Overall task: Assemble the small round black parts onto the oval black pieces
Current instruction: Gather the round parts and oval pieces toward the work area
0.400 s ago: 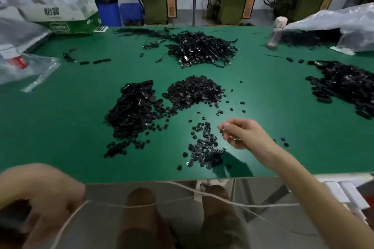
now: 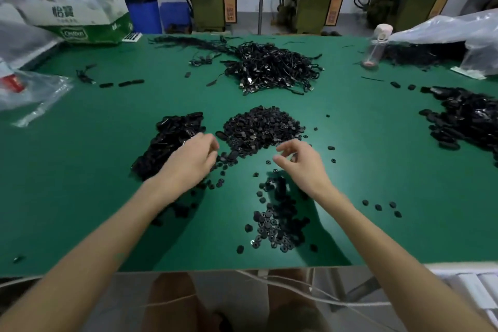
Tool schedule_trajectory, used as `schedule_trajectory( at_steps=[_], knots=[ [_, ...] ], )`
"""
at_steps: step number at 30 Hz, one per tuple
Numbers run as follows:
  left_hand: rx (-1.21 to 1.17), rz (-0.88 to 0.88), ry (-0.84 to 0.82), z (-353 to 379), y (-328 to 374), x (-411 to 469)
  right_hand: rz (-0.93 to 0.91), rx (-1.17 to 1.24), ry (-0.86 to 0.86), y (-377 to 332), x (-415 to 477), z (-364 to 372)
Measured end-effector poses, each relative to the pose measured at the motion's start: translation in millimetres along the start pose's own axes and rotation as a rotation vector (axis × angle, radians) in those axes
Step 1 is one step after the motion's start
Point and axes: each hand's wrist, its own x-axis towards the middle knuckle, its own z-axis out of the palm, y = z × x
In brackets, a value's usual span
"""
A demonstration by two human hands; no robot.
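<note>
Left hand (image 2: 192, 160): fingers curled down at the right edge of the oval pieces pile (image 2: 172, 137), left of centre; I cannot tell whether they grip anything.
Right hand (image 2: 301, 163): loosely curled, thumb and forefinger apart, nothing seen between them.
Round parts heap (image 2: 261, 127): centre of frame on the bench (image 2: 80, 170), just above my right fingertips.
Key relation: a loose oval piece (image 2: 232, 156) lies between my hands, nearer the left, its long axis slanting toward upper right.
Next, I judge: left takes that oval, right pinches a round part.

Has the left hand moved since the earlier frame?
Yes. The left hand went from below the table's near edge, up and forward over the table, and is now at the oval-piece pile.
</note>
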Motion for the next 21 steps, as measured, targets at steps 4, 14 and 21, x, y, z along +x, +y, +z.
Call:
schedule_trajectory(
  at_steps=[4,14,21],
  knots=[
    [-0.091,-0.057,0.151,43,6,36,-0.056,-0.126,-0.007,-6,34,31],
    [0.117,-0.286,0.411,63,-38,35,-0.115,-0.25,0.069,8,59,65],
    [0.118,-0.23,0.44,66,-36,30,-0.151,-0.252,0.09,14,59,65]
  ],
)
